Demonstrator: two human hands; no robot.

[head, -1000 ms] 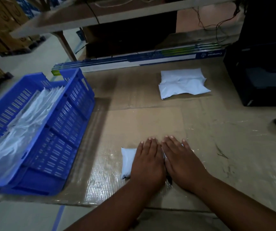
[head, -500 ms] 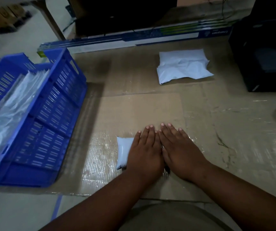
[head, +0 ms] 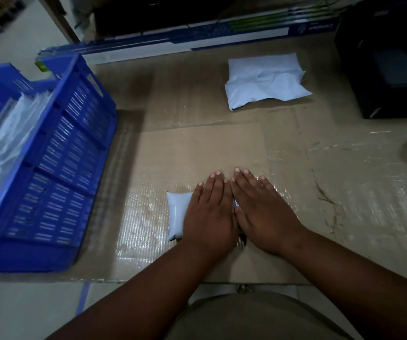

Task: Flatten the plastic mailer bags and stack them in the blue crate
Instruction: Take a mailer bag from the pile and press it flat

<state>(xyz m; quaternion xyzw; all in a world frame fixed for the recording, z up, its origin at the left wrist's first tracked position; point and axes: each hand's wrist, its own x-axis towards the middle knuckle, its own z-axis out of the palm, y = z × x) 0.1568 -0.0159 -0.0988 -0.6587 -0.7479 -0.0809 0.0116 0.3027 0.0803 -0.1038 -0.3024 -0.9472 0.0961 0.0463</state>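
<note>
Head view — both hands lie flat, fingers straight and side by side, pressing one small mailer bag (head: 176, 215) against the cardboard sheet (head: 197, 148). My left hand (head: 209, 214) covers most of it; only the bag's left end shows. My right hand (head: 263, 212) touches the left at the thumbs. Neither grips anything.

Step in hand: flattening, I judge. A second, crumpled mailer (head: 266, 82) waits well apart, farther back on the right. The blue crate (head: 57, 168) sits to the left, already holding flattened bags (head: 3, 148).

Next move likely calls for pinching up the pressed bag and carrying it left — kept flat — onto that stack.
</note>
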